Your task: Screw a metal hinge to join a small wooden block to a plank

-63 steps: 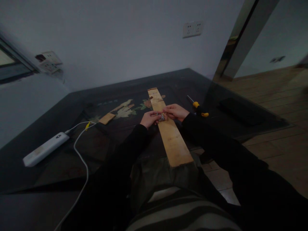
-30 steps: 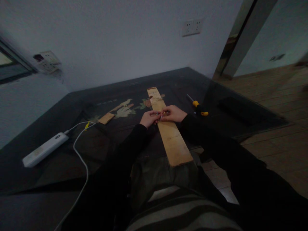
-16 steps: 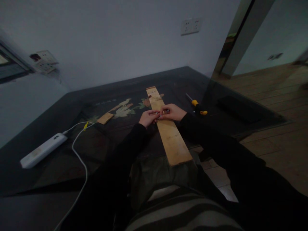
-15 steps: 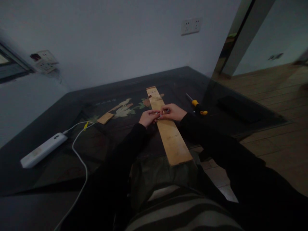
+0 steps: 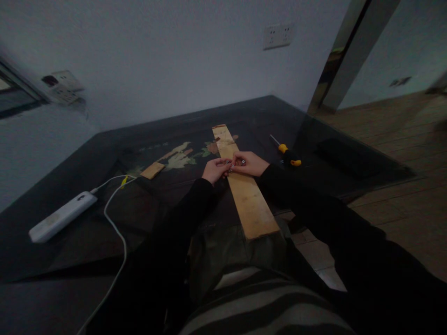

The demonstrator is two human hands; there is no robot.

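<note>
Over the middle of a long wooden board (image 5: 252, 200), my two hands meet fingertip to fingertip. My left hand (image 5: 214, 170) comes from the left edge of the board, its fingers pinched around something small and metallic. From the other side my right hand (image 5: 252, 163) is also closed, thumb and fingertips pinching at the same spot. Small shiny metal bits (image 5: 232, 166) show between the fingertips; their kind is too small and dark to make out. The board runs lengthwise away from me, its near end by my lap.
A yellow and black screwdriver (image 5: 287, 151) lies to the right of the board on the dark table (image 5: 195, 209). On the left are a small wooden piece (image 5: 152, 170), a white power strip (image 5: 63, 217) and its cable (image 5: 120, 237). Wall sockets (image 5: 278, 36) are behind.
Both hands stay at the same place over the board, with only a slight shift of the fingertips. Everything else lies as before.
</note>
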